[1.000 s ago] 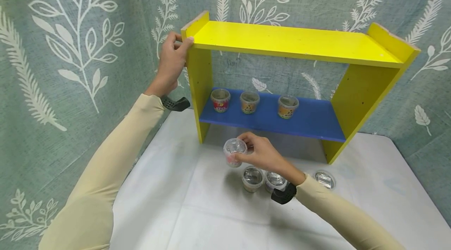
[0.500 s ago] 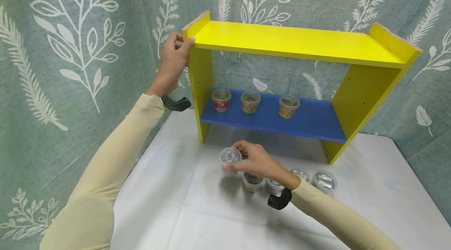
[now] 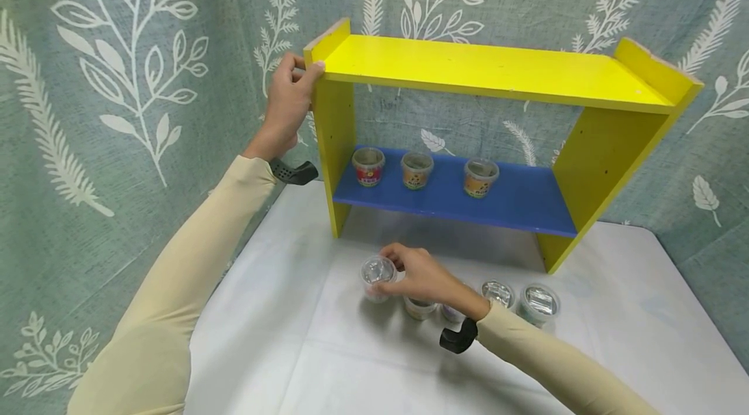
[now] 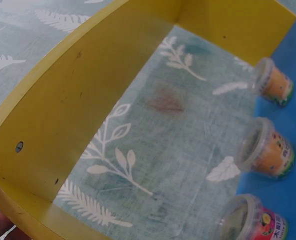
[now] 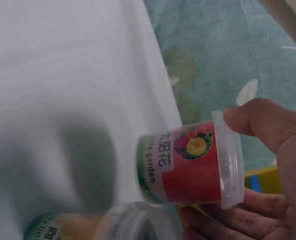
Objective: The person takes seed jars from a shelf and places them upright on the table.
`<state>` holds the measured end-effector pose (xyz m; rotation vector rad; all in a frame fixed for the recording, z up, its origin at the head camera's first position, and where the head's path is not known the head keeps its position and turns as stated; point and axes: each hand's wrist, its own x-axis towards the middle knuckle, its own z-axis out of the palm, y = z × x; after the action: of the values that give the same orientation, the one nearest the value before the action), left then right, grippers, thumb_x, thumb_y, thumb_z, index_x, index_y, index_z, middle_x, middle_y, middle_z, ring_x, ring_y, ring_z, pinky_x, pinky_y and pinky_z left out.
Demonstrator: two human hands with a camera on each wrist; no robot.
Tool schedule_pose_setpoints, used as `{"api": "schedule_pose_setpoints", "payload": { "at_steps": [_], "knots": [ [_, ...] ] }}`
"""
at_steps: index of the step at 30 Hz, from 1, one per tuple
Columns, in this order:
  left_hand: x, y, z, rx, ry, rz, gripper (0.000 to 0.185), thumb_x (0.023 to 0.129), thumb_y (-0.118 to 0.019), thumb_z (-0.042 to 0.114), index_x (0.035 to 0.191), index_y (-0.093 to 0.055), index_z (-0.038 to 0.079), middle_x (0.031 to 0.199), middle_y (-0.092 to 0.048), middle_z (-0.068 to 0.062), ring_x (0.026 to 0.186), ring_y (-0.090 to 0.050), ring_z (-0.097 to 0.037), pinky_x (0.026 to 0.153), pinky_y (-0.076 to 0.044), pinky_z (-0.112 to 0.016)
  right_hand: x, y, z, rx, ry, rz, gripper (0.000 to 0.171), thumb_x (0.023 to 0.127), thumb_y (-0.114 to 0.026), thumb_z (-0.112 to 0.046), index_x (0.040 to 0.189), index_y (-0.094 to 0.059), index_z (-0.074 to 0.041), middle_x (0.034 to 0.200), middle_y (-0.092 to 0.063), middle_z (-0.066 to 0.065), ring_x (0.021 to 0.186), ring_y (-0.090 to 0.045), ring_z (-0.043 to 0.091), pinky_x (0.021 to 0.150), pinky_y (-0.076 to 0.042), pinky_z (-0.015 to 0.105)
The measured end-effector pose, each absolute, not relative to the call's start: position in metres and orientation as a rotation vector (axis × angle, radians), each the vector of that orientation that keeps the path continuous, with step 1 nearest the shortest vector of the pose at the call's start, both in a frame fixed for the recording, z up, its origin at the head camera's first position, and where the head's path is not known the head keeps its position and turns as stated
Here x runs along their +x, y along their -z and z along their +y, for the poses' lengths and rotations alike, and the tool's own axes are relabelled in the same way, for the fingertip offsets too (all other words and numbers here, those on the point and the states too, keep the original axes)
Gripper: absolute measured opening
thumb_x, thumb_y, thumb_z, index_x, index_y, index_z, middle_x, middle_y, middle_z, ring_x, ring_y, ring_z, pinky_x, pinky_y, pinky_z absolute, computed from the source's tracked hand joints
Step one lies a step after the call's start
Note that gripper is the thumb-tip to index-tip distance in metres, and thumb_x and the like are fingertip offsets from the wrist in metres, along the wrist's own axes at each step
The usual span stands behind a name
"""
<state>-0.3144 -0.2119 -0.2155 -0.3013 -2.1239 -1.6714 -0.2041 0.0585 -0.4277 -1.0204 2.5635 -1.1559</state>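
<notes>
My right hand (image 3: 422,277) pinches a red-labelled clear plastic cup (image 5: 190,167) above the white-clothed table (image 3: 351,363), beside four round plastic cups (image 3: 539,301) my arm (image 3: 538,340) partly covers, while beyond, my left hand (image 3: 287,99) grips a yellow shelf unit (image 3: 497,73) whose blue board (image 3: 529,197) bears three labelled tubs (image 3: 415,174), before a green leaf-patterned curtain (image 3: 222,12).

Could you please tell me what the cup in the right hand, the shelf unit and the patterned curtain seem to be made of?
The cup in the right hand: probably clear, glossy plastic, judging by its translucent rim with highlights.
The shelf unit: likely painted wood or board, fairly smooth; brownish, seemingly unpainted edges top its sides.
The patterned curtain: apparently matte fabric, given its weave-like texture.
</notes>
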Motion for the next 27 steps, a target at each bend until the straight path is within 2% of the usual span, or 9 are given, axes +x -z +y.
{"api": "schedule_pose_setpoints", "payload": {
  "at_steps": [4, 14, 20, 27],
  "knots": [
    [-0.314, 0.216, -0.212, -0.291, 1.676, -2.122, 0.033, 0.103, -0.058, 0.047, 0.117, -0.052, 0.019, 0.106, -0.056, -0.008, 0.093, -0.059, -0.026, 0.079, -0.047, -0.038, -0.204, 0.431, 0.057, -1.036, 1.077, 2.605, 0.066, 0.084, -0.085, -0.043, 0.133, -0.061, -0.005, 0.111, -0.071, 0.000, 0.098, -0.067, 0.016, 0.083, -0.054, 0.034],
    [-0.314, 0.215, -0.211, -0.288, 1.689, -2.110, 0.032, 0.103, -0.059, 0.046, 0.116, -0.052, 0.018, 0.108, -0.057, -0.008, 0.095, -0.059, -0.026, 0.080, -0.047, -0.037, -0.205, 0.441, 0.055, -1.062, 0.964, 2.657, 0.063, 0.081, -0.086, -0.049, 0.126, -0.064, -0.011, 0.112, -0.071, -0.003, 0.101, -0.066, 0.013, 0.086, -0.054, 0.034],
    [-0.314, 0.216, -0.211, -0.291, 1.702, -2.107, 0.032, 0.103, -0.060, 0.046, 0.115, -0.052, 0.018, 0.107, -0.057, -0.008, 0.094, -0.059, -0.026, 0.079, -0.047, -0.037, -0.203, 0.446, 0.056, -1.077, 0.938, 2.664, 0.060, 0.082, -0.086, -0.042, 0.126, -0.064, -0.008, 0.113, -0.071, 0.002, 0.100, -0.066, 0.016, 0.086, -0.054, 0.034],
    [-0.314, 0.215, -0.211, -0.298, 1.710, -2.105, 0.031, 0.103, -0.060, 0.046, 0.115, -0.051, 0.018, 0.105, -0.056, -0.007, 0.093, -0.059, -0.026, 0.078, -0.046, -0.037, -0.202, 0.448, 0.057, -1.038, 0.909, 2.664, 0.064, 0.082, -0.086, -0.047, 0.128, -0.063, -0.010, 0.117, -0.071, 0.005, 0.106, -0.067, 0.020, 0.090, -0.054, 0.038]
  ]
}}
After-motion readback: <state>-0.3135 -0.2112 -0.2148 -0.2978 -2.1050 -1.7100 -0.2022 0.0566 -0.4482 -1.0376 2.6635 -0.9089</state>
